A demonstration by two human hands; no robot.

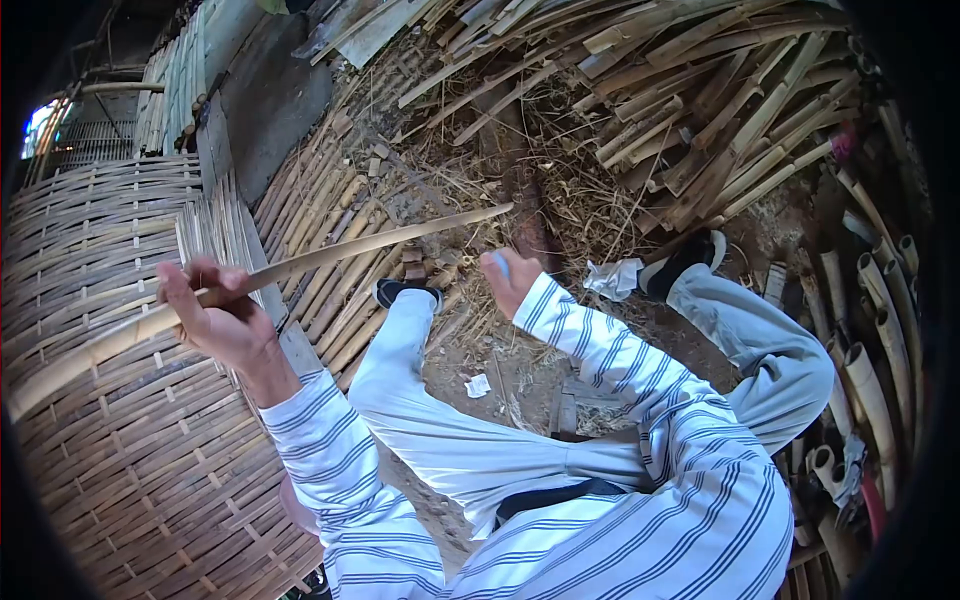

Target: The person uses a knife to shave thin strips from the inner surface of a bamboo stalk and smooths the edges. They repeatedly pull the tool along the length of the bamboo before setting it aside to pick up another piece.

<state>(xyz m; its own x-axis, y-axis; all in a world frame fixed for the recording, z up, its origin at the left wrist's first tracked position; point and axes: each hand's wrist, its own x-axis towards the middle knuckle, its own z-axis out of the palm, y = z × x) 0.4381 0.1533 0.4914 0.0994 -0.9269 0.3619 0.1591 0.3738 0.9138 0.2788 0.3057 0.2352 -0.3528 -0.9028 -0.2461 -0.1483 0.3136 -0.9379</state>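
While one bamboo strip (330,256) is held at nine o'clock by the left hand (228,325), a blue object (501,264) is clasped mid-dial by the right hand (516,288); strip-working seemingly underway, steady alignment called for.

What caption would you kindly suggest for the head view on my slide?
Left hand holding a long pale strip before a woven panel, right hand gripping something bluish.
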